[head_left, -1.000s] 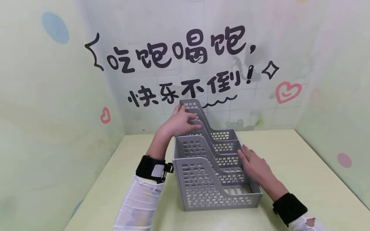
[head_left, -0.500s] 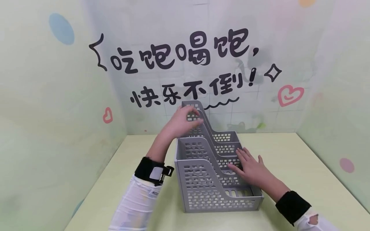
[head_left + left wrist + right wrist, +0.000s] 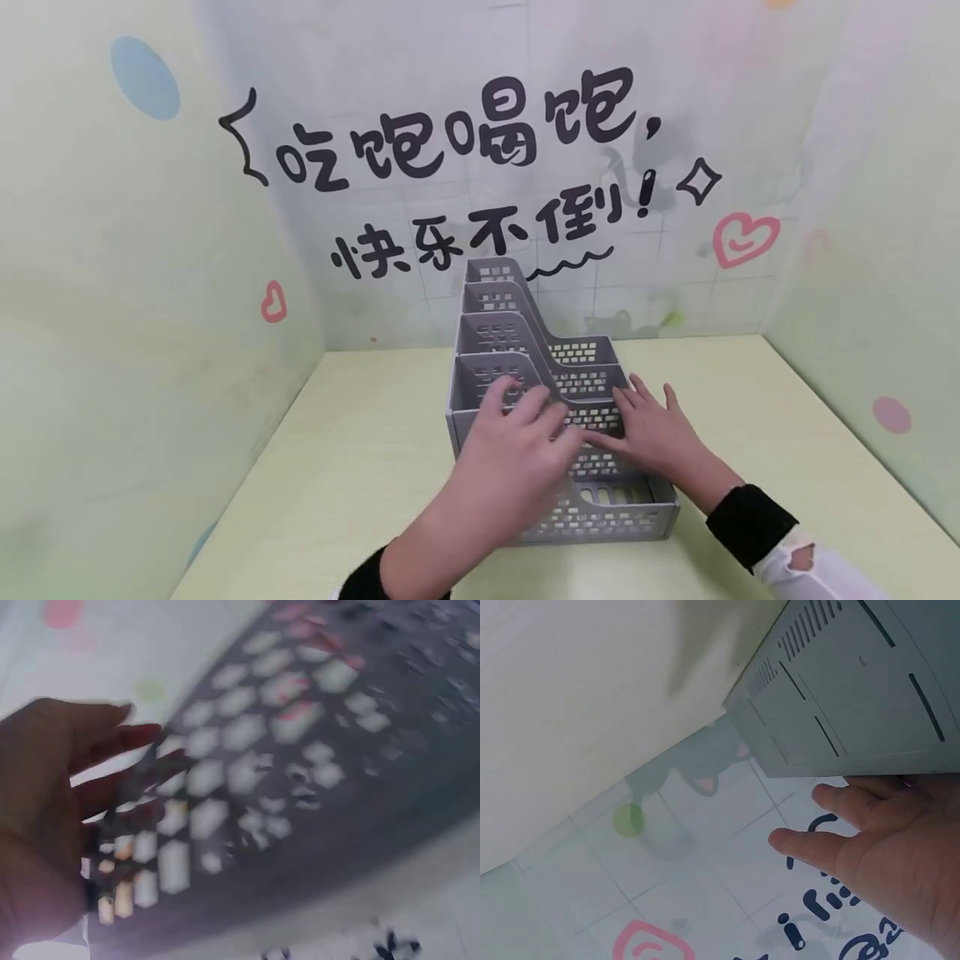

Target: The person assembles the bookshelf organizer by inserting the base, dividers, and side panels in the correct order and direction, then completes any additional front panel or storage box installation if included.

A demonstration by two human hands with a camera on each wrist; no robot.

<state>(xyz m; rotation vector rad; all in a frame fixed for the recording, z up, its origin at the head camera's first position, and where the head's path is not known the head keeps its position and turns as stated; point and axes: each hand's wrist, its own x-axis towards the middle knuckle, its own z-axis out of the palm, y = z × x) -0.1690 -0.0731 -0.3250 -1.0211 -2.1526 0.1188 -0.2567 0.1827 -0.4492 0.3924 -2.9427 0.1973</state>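
A grey plastic file organizer [image 3: 622,523] with perforated dividers stands upright on the table, its tall side to the left. My left hand [image 3: 517,454] is in front of its near panel, fingers spread and loosely bent, partly blurred. In the left wrist view that hand [image 3: 41,802] is beside a blurred perforated panel [image 3: 225,772]; whether it touches is unclear. My right hand [image 3: 663,437] rests at the low right side, fingertips over the rim and thumb reaching toward the dividers. The right wrist view shows extended fingers of that hand [image 3: 885,851] beside the organizer's outer wall [image 3: 855,697].
The pale table [image 3: 360,467] extends on both sides of the organizer. Behind stands a wall [image 3: 750,108] with black lettering and a pink heart [image 3: 746,240]. Side walls flank the table at left and right.
My left hand has left the organizer's tall back-left dividers and come forward and down to its front. The right hand stays at the right side, its thumb now spread inward. The organizer looks unmoved.
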